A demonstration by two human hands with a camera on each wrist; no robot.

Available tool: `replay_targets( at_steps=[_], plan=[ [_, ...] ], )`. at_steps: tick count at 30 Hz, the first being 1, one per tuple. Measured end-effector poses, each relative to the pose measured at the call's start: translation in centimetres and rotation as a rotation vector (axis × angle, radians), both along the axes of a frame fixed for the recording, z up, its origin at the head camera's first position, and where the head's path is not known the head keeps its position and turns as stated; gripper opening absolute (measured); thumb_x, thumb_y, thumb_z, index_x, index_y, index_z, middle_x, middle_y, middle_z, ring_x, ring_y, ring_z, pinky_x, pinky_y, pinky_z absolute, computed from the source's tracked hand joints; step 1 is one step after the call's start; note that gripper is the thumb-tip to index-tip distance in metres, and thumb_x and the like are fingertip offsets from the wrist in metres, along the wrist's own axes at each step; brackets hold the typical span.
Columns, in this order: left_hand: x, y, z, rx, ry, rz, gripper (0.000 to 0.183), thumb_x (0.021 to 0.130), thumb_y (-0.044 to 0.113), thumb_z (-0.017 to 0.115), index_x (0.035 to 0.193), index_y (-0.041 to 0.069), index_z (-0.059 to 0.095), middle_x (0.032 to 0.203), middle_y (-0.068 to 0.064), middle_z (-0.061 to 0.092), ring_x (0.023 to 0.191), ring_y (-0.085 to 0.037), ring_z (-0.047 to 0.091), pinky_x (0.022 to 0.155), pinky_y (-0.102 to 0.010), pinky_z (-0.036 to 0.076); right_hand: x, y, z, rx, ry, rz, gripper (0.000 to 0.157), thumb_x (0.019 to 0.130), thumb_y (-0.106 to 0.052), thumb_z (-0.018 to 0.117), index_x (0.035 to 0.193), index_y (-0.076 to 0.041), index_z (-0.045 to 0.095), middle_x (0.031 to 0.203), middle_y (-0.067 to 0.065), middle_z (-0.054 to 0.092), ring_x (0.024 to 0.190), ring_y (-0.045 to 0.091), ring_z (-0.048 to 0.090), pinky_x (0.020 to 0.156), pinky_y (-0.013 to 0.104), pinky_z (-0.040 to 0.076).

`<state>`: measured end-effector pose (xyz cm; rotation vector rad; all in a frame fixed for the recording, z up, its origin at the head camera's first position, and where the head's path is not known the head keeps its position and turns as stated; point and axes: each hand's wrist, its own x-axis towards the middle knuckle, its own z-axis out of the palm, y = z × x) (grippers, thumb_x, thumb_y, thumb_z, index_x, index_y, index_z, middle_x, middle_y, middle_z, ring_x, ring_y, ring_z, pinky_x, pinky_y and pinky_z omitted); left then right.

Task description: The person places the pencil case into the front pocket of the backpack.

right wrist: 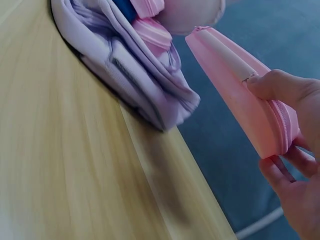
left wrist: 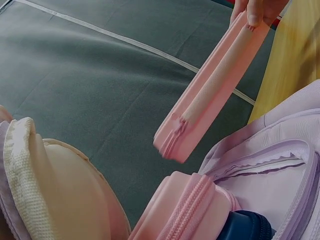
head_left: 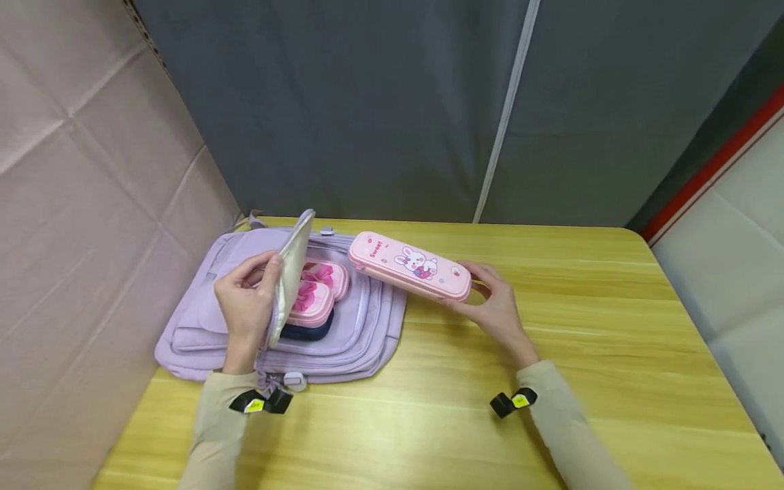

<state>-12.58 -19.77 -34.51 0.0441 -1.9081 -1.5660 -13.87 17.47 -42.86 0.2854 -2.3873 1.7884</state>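
Observation:
A lilac backpack lies flat on the table with its front pocket unzipped. My left hand pinches the pocket's cream-lined flap and holds it raised. Inside the pocket sit two pink zip cases on top of a dark blue case. My right hand grips one end of a long pink pencil case with a rabbit and "Sweet" on its lid. The pencil case is tilted in the air, its far end by the backpack's right edge. Its zip runs along the side.
The yellow wooden table extends to the right of the backpack. A grey curtain hangs behind the table's back edge. A pale cloth wall stands close on the left, and a white panel on the right.

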Motion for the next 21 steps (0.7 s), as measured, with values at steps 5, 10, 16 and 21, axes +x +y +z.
replay_targets(
  at_steps=[5,10,16,21],
  plan=[
    [-0.2,0.0,0.1,-0.008,0.003,-0.003,0.017,0.091,0.005,0.073,0.101,-0.008,0.077,0.077,0.023,0.071,0.069,0.005,0.07,0.069,-0.011,0.058,-1.0,-2.2,0.2,0.004,0.032,0.063,0.071,0.074,-0.015,0.092,0.138,-0.01,0.062,0.137,0.007,0.058,0.124,0.021,0.056,0.105,0.021,0.05],
    [-0.1,0.1,0.2,-0.033,-0.005,0.008,0.017,0.09,0.008,0.074,0.101,-0.004,0.079,0.078,0.019,0.073,0.068,0.005,0.07,0.067,-0.01,0.057,-1.4,-3.8,0.6,0.022,0.043,0.116,0.073,0.072,-0.012,0.093,0.138,-0.007,0.061,0.137,0.011,0.059,0.126,0.025,0.057,0.108,0.036,0.052],
    [-0.3,0.1,0.7,-0.039,0.004,0.011,0.016,0.089,0.007,0.075,0.1,-0.004,0.079,0.084,0.001,0.078,0.07,0.005,0.071,0.067,-0.011,0.057,-2.2,-5.2,1.6,0.01,0.038,0.133,0.074,0.07,-0.015,0.094,0.134,-0.003,0.059,0.133,0.012,0.061,0.124,0.027,0.058,0.107,0.035,0.052],
    [-0.5,0.2,1.0,-0.036,0.023,0.005,0.016,0.089,0.007,0.075,0.1,-0.004,0.079,0.084,0.006,0.078,0.071,0.005,0.071,0.068,-0.01,0.057,-2.6,-6.4,2.8,0.048,0.065,0.144,0.072,0.071,-0.012,0.093,0.133,-0.001,0.057,0.131,0.014,0.061,0.124,0.027,0.058,0.107,0.035,0.052]
  ],
)
